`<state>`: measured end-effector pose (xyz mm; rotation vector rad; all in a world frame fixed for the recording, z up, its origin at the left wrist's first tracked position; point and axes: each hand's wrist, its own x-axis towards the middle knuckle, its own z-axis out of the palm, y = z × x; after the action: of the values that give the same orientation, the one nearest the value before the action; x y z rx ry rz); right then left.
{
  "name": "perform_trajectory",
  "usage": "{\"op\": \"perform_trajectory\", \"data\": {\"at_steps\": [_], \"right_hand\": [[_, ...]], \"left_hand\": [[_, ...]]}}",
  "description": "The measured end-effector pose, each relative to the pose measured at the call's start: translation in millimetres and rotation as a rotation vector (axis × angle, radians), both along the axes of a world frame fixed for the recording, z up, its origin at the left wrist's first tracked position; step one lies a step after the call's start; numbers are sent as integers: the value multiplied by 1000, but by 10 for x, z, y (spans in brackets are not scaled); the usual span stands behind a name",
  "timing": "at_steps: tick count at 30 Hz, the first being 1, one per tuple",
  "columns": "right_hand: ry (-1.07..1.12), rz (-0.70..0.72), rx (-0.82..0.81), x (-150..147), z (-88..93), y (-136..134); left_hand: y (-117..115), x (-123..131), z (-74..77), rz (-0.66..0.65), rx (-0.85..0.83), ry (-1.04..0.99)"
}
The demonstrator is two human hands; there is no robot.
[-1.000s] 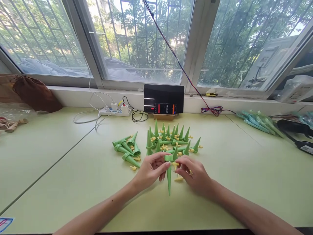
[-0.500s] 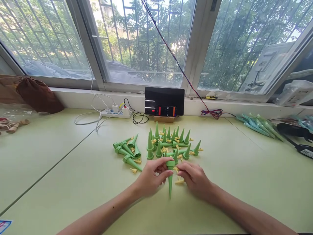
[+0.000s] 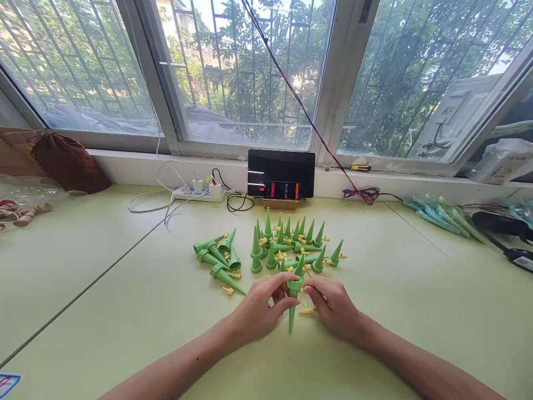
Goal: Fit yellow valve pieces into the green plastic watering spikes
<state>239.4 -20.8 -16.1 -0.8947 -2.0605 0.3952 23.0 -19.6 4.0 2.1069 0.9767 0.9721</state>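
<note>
Green spike (image 3: pixel 294 286) points downward, pinched in left grip (image 3: pixel 262 303); right grip (image 3: pixel 336 305) pinches a yellow fitting (image 3: pixel 302 289).

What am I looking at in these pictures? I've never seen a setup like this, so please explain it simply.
There is no machine here: a person works with two bare hands. Every picture comes from one camera worn on the head, looking forward and down.

The left hand holds a green spike, wide end up and tip down. Beside it, the right hand pinches a small yellow piece, mostly hidden by the fingers.

On the table, a heap of green spikes lies to the left; beyond the hands, more stand tip-up, some lying among them. Behind these are a phone and a dark screen.
</note>
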Motion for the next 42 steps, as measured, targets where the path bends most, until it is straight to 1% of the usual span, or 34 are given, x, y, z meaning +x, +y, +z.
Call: {"op": "perform_trajectory", "data": {"at_steps": [7, 10, 14, 19, 24, 31, 36, 42], "right_hand": [[-1, 3, -44, -2, -1, -5], [1, -7, -51, -7, 18, -4], [33, -37, -27, -28, 40, -6], [66, -43, 101, -48, 39, -16], [28, -50, 198, -39, 35, -3], [-6, -46, 316, -39, 60, 23], [-39, -39, 353, -41, 71, 8], [-89, -49, 401, -40, 35, 4]], "left_hand": [[-17, -16, -56, -12, 41, 34], [-10, 0, -66, -9, 5, 9], [1, 28, -6, -8, -156, -116], [15, 30, 85, -35, -359, -336], [33, 34, 74, -75, -493, -460], [59, 20, 56, -112, -547, -470], [64, 21, 82, -118, -567, -448], [34, 41, 88, -124, -580, -440]]}}
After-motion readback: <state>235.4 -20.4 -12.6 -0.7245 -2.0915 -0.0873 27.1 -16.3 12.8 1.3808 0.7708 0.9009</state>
